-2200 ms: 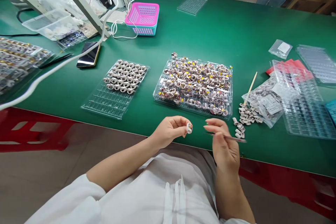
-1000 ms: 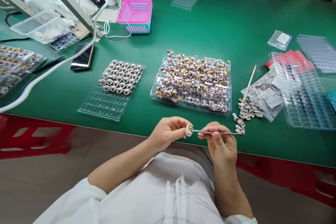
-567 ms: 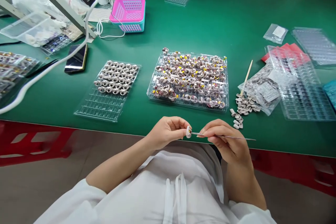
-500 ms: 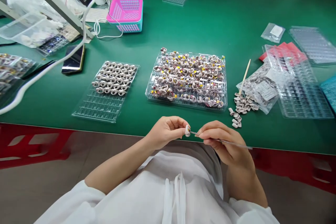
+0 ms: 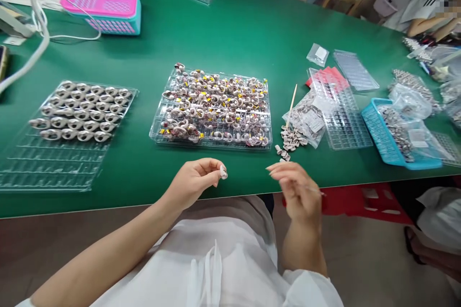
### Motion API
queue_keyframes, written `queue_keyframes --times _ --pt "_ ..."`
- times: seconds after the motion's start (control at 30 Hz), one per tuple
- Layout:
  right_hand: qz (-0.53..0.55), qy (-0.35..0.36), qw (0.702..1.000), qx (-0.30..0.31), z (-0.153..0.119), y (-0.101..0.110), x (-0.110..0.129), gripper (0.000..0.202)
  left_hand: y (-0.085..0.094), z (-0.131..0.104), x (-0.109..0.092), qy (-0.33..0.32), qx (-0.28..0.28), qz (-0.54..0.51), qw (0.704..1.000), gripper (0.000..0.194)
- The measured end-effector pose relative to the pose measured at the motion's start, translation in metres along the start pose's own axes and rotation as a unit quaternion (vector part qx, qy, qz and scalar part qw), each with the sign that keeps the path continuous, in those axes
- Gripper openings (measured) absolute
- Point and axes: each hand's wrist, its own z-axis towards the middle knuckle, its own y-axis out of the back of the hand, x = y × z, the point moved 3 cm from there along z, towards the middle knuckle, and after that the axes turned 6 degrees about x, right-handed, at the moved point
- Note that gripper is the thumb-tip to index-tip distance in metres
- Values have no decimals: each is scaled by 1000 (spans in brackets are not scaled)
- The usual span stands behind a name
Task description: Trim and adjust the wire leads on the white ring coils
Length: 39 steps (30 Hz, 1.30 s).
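Nearest, the left hand (image 5: 194,180) had its grip pinched on a small pale piece (image 5: 224,172) above the front of the tabletop (image 5: 241,180), while the right hand (image 5: 298,187) had drawn away from it, so work on that piece seemed paused; blur hid whether the right grip was closed on anything. Beyond lay loose pale parts (image 5: 293,140), the partly filled tray (image 5: 57,167) and the crowded tray (image 5: 155,129), with a pink-topped basket (image 5: 139,12) farther off.

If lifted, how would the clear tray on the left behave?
The clear tray might flex, since its plastic looks thin. Its far end could dip, where the ring-shaped pieces sit; without any visible lid, they might slide.
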Motion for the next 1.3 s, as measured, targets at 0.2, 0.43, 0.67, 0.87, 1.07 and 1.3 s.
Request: queue_keyframes --times 0.2,0.43,0.67,0.87,1.07,1.3 --pt "-268 -118 955 -45 2 36 -57 20 -5 3 1 -1 2 -20 1000 10" --pt "-399 -127 907 39 16 6 -67 17 -6 4 1 4 -10 -27 1000 12" --pt "-462 -154 873 14 21 -3 -78 13 -4 3 4 3 -2 -52 999 10" --pt "-290 -79 952 -53 12 -5 -47 12 -1 0 3 -13 -19 -78 997 12" --pt "70 -119 990 22 0 -52 -5 13 -15 -8 -8 -51 27 -107 993 22" --pt "96 -103 979 -149 -5 -97 -1 20 -27 -18 -11 -86 72 -166 980 24"
